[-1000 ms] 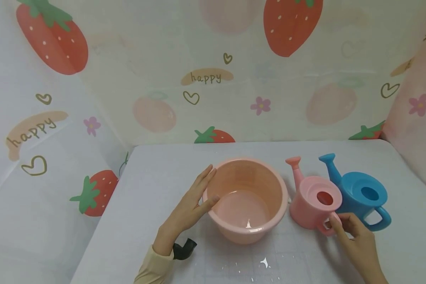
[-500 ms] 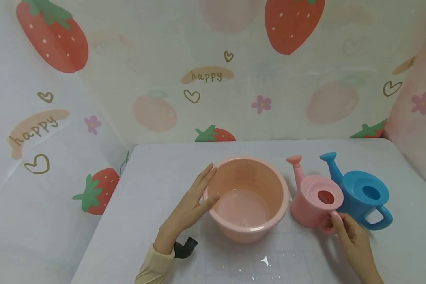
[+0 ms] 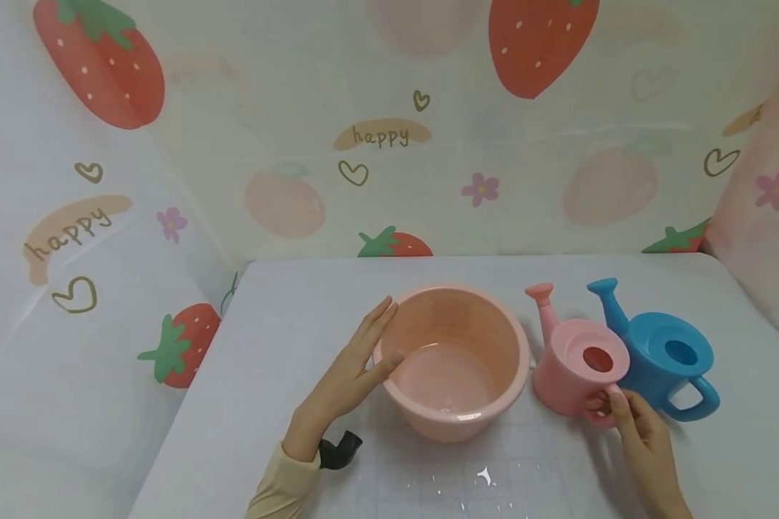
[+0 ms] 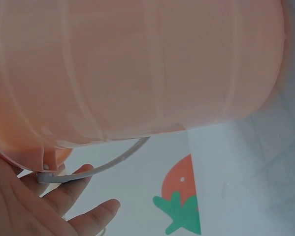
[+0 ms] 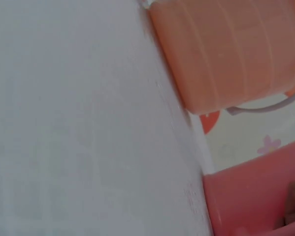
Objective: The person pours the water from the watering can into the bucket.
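Note:
A pale pink bucket stands upright on the table. My left hand rests on its left rim, fingers extended and thumb lying over the edge. In the left wrist view, the fingers of that hand spread beside the bucket's thin grey bail handle. Right of the bucket stands a pink watering can, its spout pointing away from me. My right hand grips the can's handle between thumb and fingers. Its fingertips show against the can's side in the right wrist view.
A blue watering can stands just behind and right of the pink one. Water drops shine on the white table in front of the bucket. A strawberry-printed curtain encloses the table's back and sides.
My right hand has shifted slightly left and its fingers sit further round the pink watering can's handle. The left hand and bucket stay put; the head view has drifted a little.

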Available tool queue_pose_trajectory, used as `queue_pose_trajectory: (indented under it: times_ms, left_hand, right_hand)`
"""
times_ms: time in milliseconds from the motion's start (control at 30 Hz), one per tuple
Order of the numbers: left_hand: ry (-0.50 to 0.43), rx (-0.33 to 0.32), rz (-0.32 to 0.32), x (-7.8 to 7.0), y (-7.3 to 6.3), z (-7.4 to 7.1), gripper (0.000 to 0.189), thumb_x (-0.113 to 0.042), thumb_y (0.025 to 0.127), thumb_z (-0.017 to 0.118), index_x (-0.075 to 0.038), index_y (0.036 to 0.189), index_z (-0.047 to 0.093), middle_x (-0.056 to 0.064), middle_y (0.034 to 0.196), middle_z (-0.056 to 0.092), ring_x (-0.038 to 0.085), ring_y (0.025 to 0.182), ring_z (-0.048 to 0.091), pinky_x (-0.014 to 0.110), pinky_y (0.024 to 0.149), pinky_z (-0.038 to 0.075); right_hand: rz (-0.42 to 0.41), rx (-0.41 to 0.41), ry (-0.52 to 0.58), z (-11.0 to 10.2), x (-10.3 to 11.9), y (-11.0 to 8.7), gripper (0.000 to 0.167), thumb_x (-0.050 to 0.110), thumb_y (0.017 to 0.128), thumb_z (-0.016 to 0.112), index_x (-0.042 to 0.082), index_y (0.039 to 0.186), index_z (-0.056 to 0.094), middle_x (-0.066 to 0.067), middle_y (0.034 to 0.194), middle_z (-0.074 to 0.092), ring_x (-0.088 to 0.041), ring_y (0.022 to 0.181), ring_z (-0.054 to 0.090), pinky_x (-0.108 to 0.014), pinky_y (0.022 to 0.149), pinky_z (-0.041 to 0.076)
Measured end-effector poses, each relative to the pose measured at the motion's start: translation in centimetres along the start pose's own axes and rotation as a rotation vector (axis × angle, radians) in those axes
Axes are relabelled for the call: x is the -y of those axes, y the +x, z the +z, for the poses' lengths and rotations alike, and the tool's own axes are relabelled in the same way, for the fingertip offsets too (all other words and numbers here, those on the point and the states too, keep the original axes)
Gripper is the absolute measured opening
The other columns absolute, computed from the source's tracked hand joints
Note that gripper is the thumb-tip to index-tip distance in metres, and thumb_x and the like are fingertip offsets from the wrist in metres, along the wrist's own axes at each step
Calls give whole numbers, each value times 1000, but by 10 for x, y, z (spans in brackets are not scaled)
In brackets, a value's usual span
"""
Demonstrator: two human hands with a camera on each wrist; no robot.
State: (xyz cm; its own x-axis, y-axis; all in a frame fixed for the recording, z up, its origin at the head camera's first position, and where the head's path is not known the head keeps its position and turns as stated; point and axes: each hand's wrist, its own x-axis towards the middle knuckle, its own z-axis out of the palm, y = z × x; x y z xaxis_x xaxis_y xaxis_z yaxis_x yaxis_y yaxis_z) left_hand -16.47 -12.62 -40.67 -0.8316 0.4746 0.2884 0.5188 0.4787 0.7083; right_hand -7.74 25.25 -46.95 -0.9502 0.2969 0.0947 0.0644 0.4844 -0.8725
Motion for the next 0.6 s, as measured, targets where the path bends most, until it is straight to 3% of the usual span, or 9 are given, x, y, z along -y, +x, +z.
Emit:
queue_pose_trajectory:
  times_ms: [333,600]
  left_hand:
    - [-8,2,10,1,-1,0,63,-44,95,46,-31,149,14,-12,155,9,10,141,12,53,107,25]
    - [1,-7,6,-1,-1,0,63,-46,94,46,-31,148,16,-12,155,10,10,141,13,52,108,25]
  right_hand:
    - [-9,-160,4,9,-7,0,35,32,101,34,6,113,54,13,92,61,-1,83,57,-7,73,45]
    - [-91,-221,61,10,-12,0,30,23,101,36,3,115,54,11,91,59,-1,82,55,-6,73,45]
